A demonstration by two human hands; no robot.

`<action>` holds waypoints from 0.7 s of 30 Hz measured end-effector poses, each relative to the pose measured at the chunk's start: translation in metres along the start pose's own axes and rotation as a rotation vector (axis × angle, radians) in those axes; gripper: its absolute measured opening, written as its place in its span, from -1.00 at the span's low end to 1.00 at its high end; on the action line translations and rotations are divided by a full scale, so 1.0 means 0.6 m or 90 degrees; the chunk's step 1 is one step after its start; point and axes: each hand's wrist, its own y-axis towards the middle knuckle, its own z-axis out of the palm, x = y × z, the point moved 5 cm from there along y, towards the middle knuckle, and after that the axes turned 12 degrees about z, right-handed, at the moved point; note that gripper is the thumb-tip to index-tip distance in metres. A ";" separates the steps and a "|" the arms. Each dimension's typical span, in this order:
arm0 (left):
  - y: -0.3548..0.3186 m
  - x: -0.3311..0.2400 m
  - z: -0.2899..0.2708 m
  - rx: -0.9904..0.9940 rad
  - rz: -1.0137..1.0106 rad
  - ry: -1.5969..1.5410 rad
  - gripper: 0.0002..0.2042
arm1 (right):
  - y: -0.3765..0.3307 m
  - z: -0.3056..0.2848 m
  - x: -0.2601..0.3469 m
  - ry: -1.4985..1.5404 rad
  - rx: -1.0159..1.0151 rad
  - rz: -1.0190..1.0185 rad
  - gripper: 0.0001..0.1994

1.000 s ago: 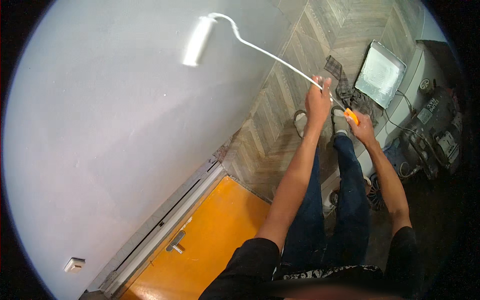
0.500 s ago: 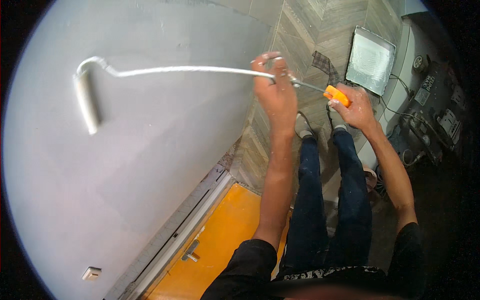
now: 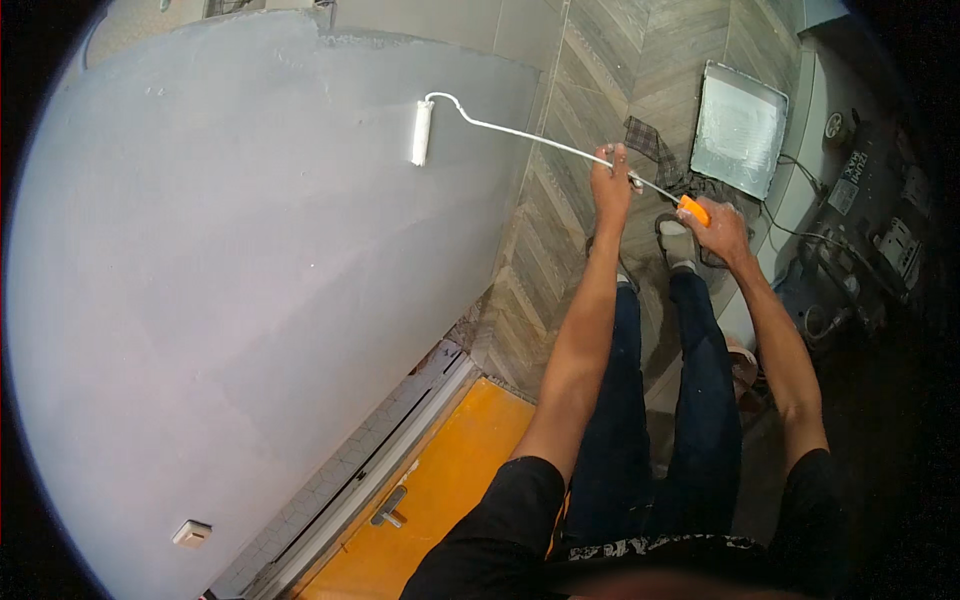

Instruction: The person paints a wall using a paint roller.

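Gripping the paint roller point(image 3: 423, 132) by its pole, the left hand point(image 3: 610, 183) closes mid-shaft. The right hand point(image 3: 718, 225) clasps its orange handle point(image 3: 693, 209) against the grey wall point(image 3: 230, 270).

At the right edge, beside the paint tray, a small pale rectangular label with dark print point(image 3: 853, 182) sits on a grey piece of equipment among cables, too small and bent by the lens to make out further, and no packages, signs or screens show.
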 end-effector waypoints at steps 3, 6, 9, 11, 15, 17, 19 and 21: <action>-0.001 -0.016 0.019 0.005 0.030 -0.017 -0.75 | -0.005 -0.035 -0.009 -0.038 -0.018 -0.007 -0.53; -0.013 -0.063 0.024 -0.013 0.058 -0.054 -0.75 | -0.014 -0.079 0.015 -0.044 -0.022 -0.021 -0.53; -0.014 -0.133 0.017 -0.047 0.132 -0.020 -0.78 | -0.016 -0.120 0.063 -0.016 -0.052 -0.074 -0.53; -0.022 -0.193 0.006 -0.061 0.163 0.014 -0.80 | -0.020 -0.142 0.093 0.011 -0.067 -0.114 -0.55; -0.044 -0.281 -0.030 -0.118 0.240 0.046 -0.77 | -0.039 -0.164 0.166 0.086 -0.067 -0.219 -0.57; -0.056 -0.324 -0.052 -0.136 0.333 0.101 -0.75 | -0.046 -0.162 0.198 0.109 -0.047 -0.218 -0.59; -0.058 -0.333 -0.065 -0.135 0.328 0.089 -0.77 | -0.048 -0.154 0.214 0.147 -0.038 -0.230 -0.61; -0.053 -0.332 -0.076 -0.137 0.329 0.071 -0.78 | -0.045 -0.141 0.209 0.138 -0.040 -0.225 -0.61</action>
